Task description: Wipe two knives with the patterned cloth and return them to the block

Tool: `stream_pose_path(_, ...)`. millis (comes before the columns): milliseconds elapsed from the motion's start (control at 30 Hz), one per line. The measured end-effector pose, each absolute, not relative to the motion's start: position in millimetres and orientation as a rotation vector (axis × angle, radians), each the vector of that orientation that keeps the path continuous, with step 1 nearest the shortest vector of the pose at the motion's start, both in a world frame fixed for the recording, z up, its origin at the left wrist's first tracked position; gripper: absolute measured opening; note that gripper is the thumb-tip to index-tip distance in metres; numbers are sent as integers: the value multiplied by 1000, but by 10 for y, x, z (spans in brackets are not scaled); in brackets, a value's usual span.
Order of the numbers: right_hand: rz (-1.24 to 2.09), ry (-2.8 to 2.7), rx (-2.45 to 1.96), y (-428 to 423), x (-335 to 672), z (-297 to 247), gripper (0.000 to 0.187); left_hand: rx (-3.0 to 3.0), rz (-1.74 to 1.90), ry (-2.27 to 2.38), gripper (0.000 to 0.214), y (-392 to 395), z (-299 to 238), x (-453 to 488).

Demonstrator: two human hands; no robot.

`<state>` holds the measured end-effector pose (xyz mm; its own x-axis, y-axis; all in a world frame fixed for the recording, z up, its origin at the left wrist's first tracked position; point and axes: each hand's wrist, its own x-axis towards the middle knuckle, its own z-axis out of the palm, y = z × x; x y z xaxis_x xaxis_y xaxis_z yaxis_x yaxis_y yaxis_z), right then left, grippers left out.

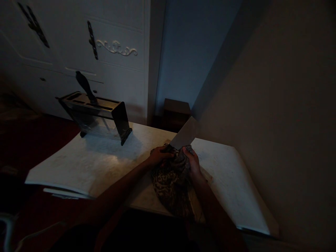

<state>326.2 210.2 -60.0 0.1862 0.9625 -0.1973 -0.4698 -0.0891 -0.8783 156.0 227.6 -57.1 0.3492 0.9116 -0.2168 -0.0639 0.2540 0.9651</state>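
My left hand (158, 155) is closed round the dark handle of a broad cleaver (186, 134), whose grey blade points up and away over the white table (86, 161). My right hand (192, 160) pinches a patterned brown cloth (172, 182) against the base of the blade. The cloth hangs down between my forearms over the table's near edge. The room is dim.
A metal knife block (96, 113) with one black-handled knife (86, 86) in it stands at the table's far left. White cupboard doors (78, 52) rise behind it. A small dark stool (176, 110) sits beyond the table. A plain wall (275, 122) runs along the right.
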Motion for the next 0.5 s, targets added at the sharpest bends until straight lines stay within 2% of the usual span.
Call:
stream_pose_path(300,1197,-568,-1028,2142,3272,-601,34,1162,869,1020,32,2235,-505,1610)
stream_pose_path(500,1386,-452,-942,2198,3394,-656,33,1079,898,993,34,2205,-497,1618)
